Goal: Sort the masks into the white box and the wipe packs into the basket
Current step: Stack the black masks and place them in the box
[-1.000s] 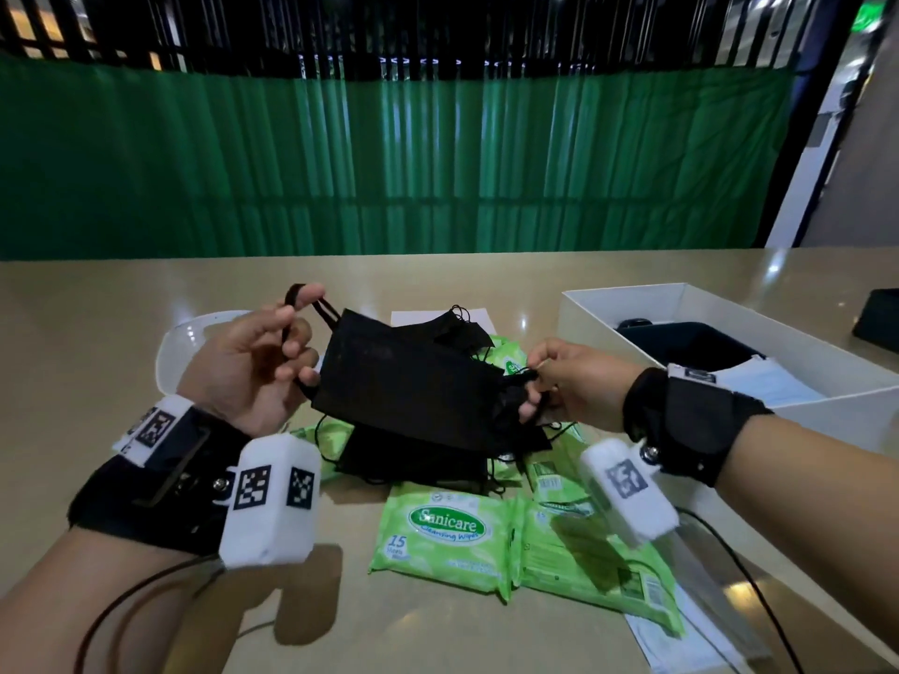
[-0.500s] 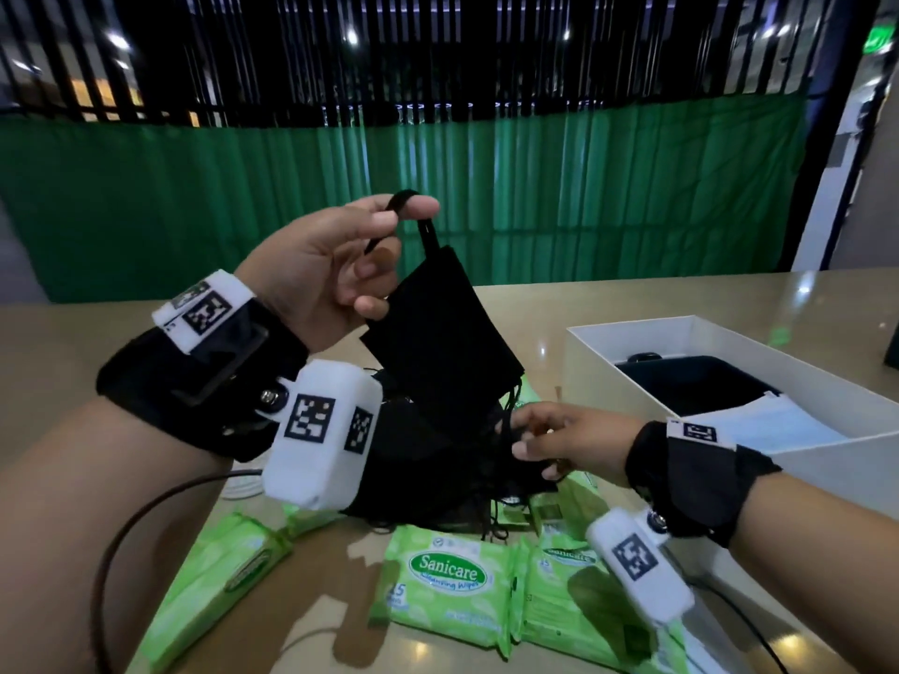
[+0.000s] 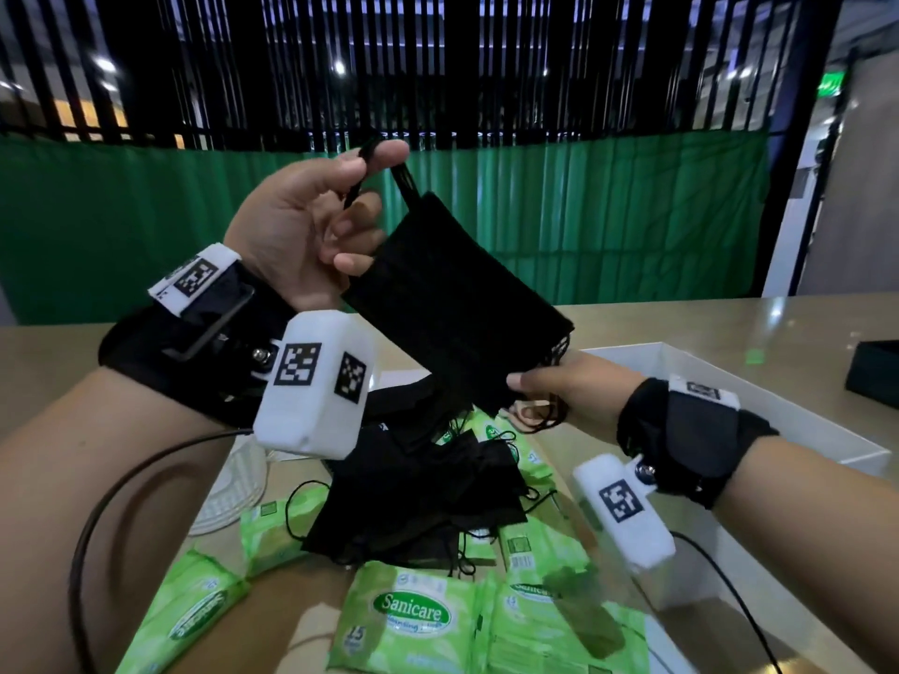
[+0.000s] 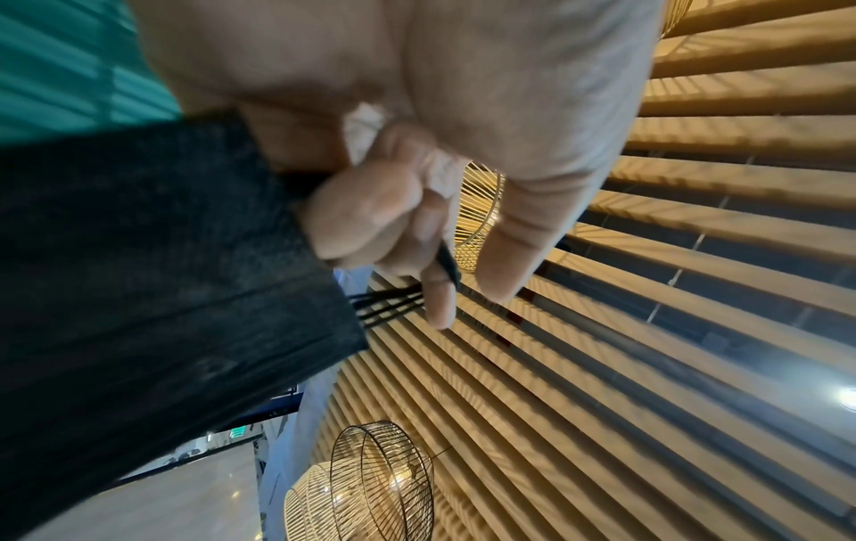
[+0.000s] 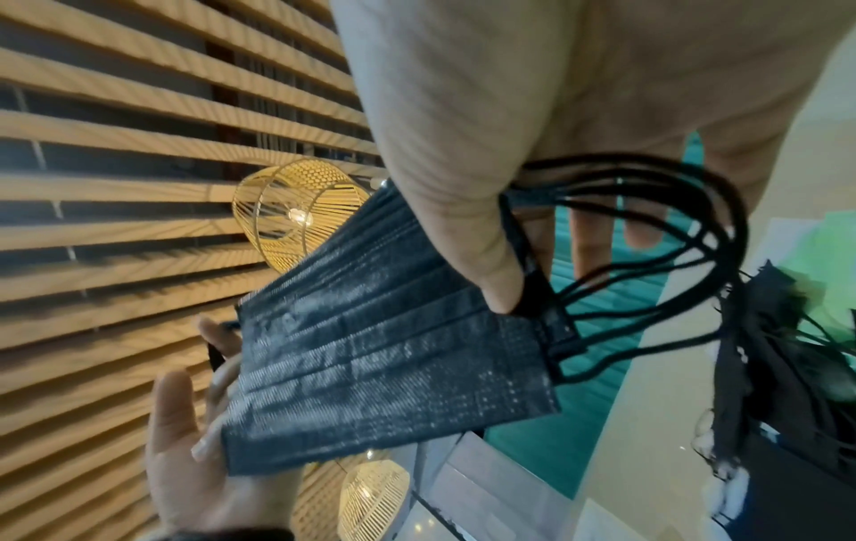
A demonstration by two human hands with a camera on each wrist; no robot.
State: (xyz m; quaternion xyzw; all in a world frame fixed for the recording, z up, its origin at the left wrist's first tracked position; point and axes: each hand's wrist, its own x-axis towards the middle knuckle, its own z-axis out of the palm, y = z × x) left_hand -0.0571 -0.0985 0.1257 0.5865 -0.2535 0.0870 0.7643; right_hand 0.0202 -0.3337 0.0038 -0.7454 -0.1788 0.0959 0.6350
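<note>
A stack of black masks point(image 3: 452, 308) hangs tilted in the air between my hands. My left hand point(image 3: 362, 187) is raised high and pinches the ear loops point(image 4: 394, 303) at the stack's upper end. Lower down, my right hand point(image 3: 530, 386) grips the other end, thumb on the fabric point(image 5: 380, 366), with the loops point(image 5: 648, 219) trailing past the palm. More black masks point(image 3: 418, 503) lie heaped on the table below. Green wipe packs point(image 3: 413, 620) lie around and under that heap. The white box point(image 3: 807, 415) stands at the right, behind my right wrist.
A white basket point(image 3: 233, 493) sits at the left, partly hidden behind my left wrist. A dark flat object point(image 3: 875, 377) lies at the far right table edge. Cables run from both wrist cameras. A green curtain backs the table.
My left hand has risen well above the table with the loops, pulling the mask stack up off the heap. My right hand has stayed low, still holding the other end.
</note>
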